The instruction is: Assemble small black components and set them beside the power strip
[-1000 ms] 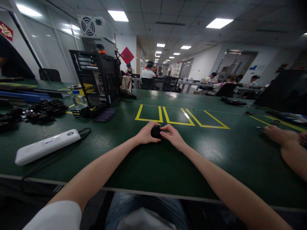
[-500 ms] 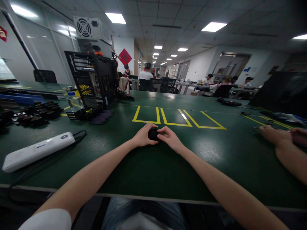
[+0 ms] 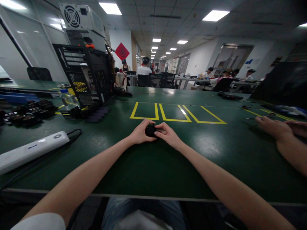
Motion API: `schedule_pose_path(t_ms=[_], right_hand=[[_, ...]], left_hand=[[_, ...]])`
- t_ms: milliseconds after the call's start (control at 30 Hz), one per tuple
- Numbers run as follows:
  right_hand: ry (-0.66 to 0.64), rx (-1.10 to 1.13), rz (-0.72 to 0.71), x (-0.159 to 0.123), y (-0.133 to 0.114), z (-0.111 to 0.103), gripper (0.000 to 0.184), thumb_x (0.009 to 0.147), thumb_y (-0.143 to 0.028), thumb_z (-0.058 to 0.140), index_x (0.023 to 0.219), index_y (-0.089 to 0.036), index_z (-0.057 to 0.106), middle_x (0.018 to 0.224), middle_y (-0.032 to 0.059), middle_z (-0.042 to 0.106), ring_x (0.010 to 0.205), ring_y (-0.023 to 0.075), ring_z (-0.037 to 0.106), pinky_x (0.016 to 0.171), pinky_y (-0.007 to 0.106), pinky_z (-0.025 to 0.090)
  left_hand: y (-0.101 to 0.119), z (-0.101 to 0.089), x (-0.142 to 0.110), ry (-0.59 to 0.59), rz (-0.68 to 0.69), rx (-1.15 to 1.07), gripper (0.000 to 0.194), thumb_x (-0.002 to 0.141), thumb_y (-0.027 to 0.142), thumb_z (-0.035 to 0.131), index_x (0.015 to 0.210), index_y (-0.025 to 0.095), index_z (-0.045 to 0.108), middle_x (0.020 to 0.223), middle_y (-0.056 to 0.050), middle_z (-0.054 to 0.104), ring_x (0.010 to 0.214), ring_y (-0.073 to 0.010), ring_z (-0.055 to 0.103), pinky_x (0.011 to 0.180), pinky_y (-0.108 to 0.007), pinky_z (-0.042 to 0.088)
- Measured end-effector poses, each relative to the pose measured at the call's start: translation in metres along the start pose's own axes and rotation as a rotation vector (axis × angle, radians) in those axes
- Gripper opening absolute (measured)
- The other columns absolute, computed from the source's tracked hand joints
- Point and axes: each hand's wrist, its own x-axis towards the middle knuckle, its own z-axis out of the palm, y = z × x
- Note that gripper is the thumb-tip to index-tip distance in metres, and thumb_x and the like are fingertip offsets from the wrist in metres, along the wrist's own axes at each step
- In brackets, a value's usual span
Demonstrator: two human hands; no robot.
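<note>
A small black rounded part (image 3: 150, 130) is held just above or on the green table (image 3: 153, 172); its exact kind cannot be made out. My left hand (image 3: 140, 132) curls around it from the left, thumb below and fingers above. From the other side, my right hand (image 3: 168, 134) pinches at the part's right edge with thumb and forefinger. Whether a smaller piece sits in that pinch is too dark to tell. Just beyond both hands, yellow tape outlines (image 3: 176, 120) mark the tabletop.
On the left are a white power strip (image 3: 33, 150) with its cable, a pile of black parts (image 3: 35, 113), a clear bottle (image 3: 68, 99) and an open computer case (image 3: 88, 76). Another person's hands (image 3: 273, 127) work at the right edge. Several people sit farther back.
The view has shifted slightly, so the table items sit a little more to the left and higher. Both my hands keep their hold on the black part.
</note>
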Motion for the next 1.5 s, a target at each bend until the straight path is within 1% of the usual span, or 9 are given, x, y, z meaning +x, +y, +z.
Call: schedule_pose_path(t_ms=[100, 233, 433, 633, 767, 900, 1033, 1300, 1500], right_hand=[[0.033, -0.033, -0.023, 0.0012, 0.0018, 0.0005, 0.019, 0.070, -0.025, 0.058, 0.088, -0.021, 0.051, 0.090, 0.0009, 0.055, 0.089, 0.0155, 0.056, 0.082, 0.034, 0.045], [0.061, -0.047, 0.024, 0.0025, 0.0029, -0.0010, 0.031, 0.068, -0.025, 0.059, 0.097, -0.022, 0.050, 0.099, 0.0032, 0.054, 0.095, 0.0174, 0.054, 0.086, 0.037, 0.042], [-0.024, -0.003, 0.023, 0.0003, -0.0007, -0.0019, 0.032, 0.066, -0.024, 0.061, 0.096, -0.021, 0.050, 0.100, 0.0030, 0.054, 0.096, 0.0176, 0.054, 0.088, 0.038, 0.041], [0.037, -0.009, 0.005, 0.0019, 0.0025, 0.0001, 0.024, 0.069, -0.028, 0.059, 0.089, -0.020, 0.050, 0.093, 0.0017, 0.054, 0.084, 0.0148, 0.057, 0.080, 0.035, 0.045], [0.075, -0.074, 0.017, 0.0034, 0.0034, -0.0010, 0.029, 0.069, -0.028, 0.059, 0.096, -0.020, 0.050, 0.098, 0.0038, 0.054, 0.089, 0.0160, 0.056, 0.083, 0.036, 0.044], [0.020, -0.095, 0.057, 0.0014, -0.0010, -0.0021, 0.032, 0.071, -0.027, 0.057, 0.101, -0.021, 0.049, 0.104, 0.0052, 0.053, 0.094, 0.0181, 0.055, 0.086, 0.039, 0.041], [-0.007, -0.033, -0.012, -0.0012, -0.0037, -0.0008, 0.031, 0.066, -0.022, 0.062, 0.094, -0.021, 0.050, 0.102, 0.0025, 0.053, 0.099, 0.0176, 0.053, 0.089, 0.037, 0.040], [0.079, -0.037, 0.031, 0.0014, 0.0007, 0.0012, 0.025, 0.070, -0.028, 0.058, 0.093, -0.021, 0.050, 0.096, 0.0027, 0.054, 0.089, 0.0165, 0.056, 0.081, 0.037, 0.045], [0.005, -0.030, 0.049, 0.0006, -0.0021, -0.0014, 0.031, 0.068, -0.025, 0.060, 0.097, -0.021, 0.050, 0.103, 0.0034, 0.053, 0.097, 0.0178, 0.054, 0.087, 0.039, 0.041]], left_hand=[[-0.0003, -0.0003, 0.0001, 0.003, 0.000, -0.010, 0.058, 0.055, 0.030, 0.069, 0.105, 0.021, 0.043, 0.103, -0.005, 0.047, 0.094, -0.0214, 0.048, 0.080, -0.037, 0.040], [0.0001, -0.0004, 0.0001, 0.001, -0.005, -0.019, 0.057, 0.054, 0.029, 0.069, 0.104, 0.022, 0.043, 0.102, -0.005, 0.048, 0.093, -0.0211, 0.048, 0.080, -0.036, 0.040], [0.0000, -0.0001, -0.0006, 0.010, -0.022, -0.042, 0.057, 0.053, 0.029, 0.069, 0.104, 0.021, 0.044, 0.102, -0.005, 0.048, 0.092, -0.0210, 0.048, 0.078, -0.035, 0.041], [-0.0029, 0.0015, 0.0005, 0.023, 0.022, -0.012, 0.058, 0.054, 0.030, 0.069, 0.105, 0.021, 0.043, 0.101, -0.005, 0.047, 0.094, -0.0210, 0.047, 0.080, -0.036, 0.040], [-0.0036, 0.0020, 0.0010, 0.018, 0.028, -0.001, 0.057, 0.054, 0.030, 0.069, 0.104, 0.021, 0.042, 0.101, -0.005, 0.047, 0.093, -0.0210, 0.047, 0.080, -0.036, 0.040], [-0.0025, 0.0016, 0.0004, 0.015, 0.016, -0.011, 0.056, 0.055, 0.029, 0.069, 0.104, 0.022, 0.043, 0.101, -0.005, 0.047, 0.093, -0.0212, 0.047, 0.081, -0.036, 0.040], [-0.0024, 0.0016, -0.0002, 0.019, 0.009, -0.014, 0.057, 0.055, 0.028, 0.069, 0.105, 0.022, 0.043, 0.102, -0.005, 0.047, 0.094, -0.0212, 0.048, 0.080, -0.036, 0.040], [-0.0019, 0.0002, 0.0007, 0.011, 0.027, 0.010, 0.058, 0.055, 0.030, 0.069, 0.105, 0.021, 0.042, 0.102, -0.005, 0.048, 0.094, -0.0209, 0.048, 0.081, -0.035, 0.040], [-0.0012, -0.0006, 0.0002, 0.005, 0.026, 0.004, 0.056, 0.056, 0.029, 0.068, 0.104, 0.021, 0.042, 0.101, -0.005, 0.047, 0.093, -0.0206, 0.048, 0.079, -0.035, 0.041]])
